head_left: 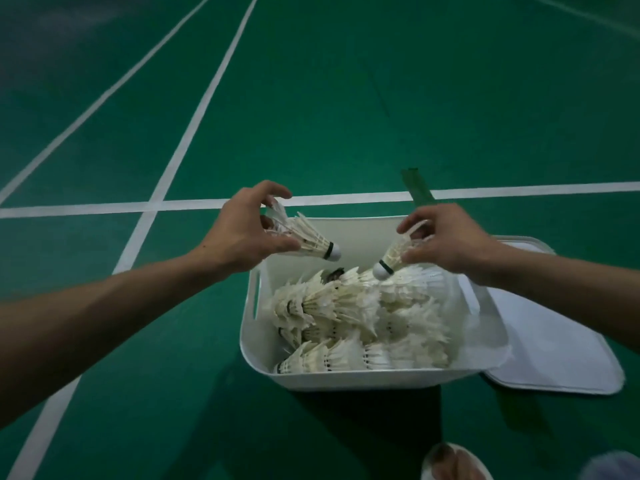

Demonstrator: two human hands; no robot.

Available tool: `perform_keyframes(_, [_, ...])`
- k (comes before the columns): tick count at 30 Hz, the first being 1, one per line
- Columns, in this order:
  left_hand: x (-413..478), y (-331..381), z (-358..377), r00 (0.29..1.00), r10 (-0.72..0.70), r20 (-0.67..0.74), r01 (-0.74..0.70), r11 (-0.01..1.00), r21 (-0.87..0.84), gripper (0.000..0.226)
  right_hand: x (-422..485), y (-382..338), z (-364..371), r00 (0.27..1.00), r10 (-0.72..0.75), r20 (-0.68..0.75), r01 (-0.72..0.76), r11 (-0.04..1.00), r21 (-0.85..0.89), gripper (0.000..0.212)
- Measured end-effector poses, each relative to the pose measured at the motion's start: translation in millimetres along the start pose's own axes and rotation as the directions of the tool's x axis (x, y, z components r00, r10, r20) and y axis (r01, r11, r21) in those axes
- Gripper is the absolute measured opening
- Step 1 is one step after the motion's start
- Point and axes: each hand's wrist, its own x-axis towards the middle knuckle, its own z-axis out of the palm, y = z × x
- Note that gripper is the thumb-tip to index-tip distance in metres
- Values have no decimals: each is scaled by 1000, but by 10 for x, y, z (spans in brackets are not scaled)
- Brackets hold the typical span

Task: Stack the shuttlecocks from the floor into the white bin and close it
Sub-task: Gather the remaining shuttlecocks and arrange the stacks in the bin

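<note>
Two shuttlecocks are held above the white bin [346, 377]: the left hand [249, 230] pinches one [311, 239], the right hand [446, 240] another [393, 256]. Risk: forcing corks into the nested rows [346, 306] may crush feathers. The lid [554, 341] lies beside the bin.

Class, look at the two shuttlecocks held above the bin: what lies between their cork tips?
In the head view, only the bin's bare far wall shows between the left shuttlecock's and right shuttlecock's tips.
</note>
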Motion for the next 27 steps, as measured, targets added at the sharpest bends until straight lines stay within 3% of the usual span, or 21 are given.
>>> perform_keyframes(7, [-57,11,197,995,-27,92,35,996,-88,66,-169,468,67,977,213,20,-214,975,69,37])
perform_keyframes(13, [-27,-33,262,992,-31,123,44,994,-101,66,-157,455,450,939,334,81,-338,857,390,36])
perform_keyframes(16, [18,-79,242,993,-32,117,44,994,-99,66,-113,388,673,923,357,145,-382,795,472,34])
perform_keyframes(21, [61,-138,193,994,-22,103,32,994,-104,64,51,299,778,917,379,128,-389,772,502,33])
perform_keyframes(27, [138,-118,231,994,-5,114,18,993,-119,64,16,380,567,836,370,405,-512,792,333,36])
